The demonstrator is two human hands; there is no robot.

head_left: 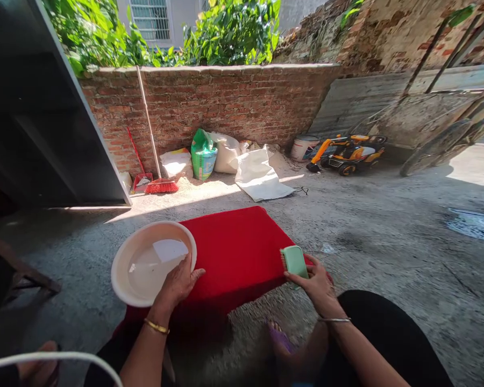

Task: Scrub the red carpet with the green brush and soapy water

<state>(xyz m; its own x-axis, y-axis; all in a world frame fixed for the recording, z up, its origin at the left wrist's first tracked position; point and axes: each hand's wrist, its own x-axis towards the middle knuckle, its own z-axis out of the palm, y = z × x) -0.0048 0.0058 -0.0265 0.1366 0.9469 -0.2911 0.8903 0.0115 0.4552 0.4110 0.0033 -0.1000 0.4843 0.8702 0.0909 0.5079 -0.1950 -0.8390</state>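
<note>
We gripped the rim of the water-filled basin with the left hand, steadying it on the red mat, while the right hand pinched the green scrub brush bristle-side down at the mat's edge.

The left hand covers part of the basin rim. The right hand's fingers hide the green brush's lower end. The red mat's near edge lies behind both forearms; sack lettering is illegible.
</note>
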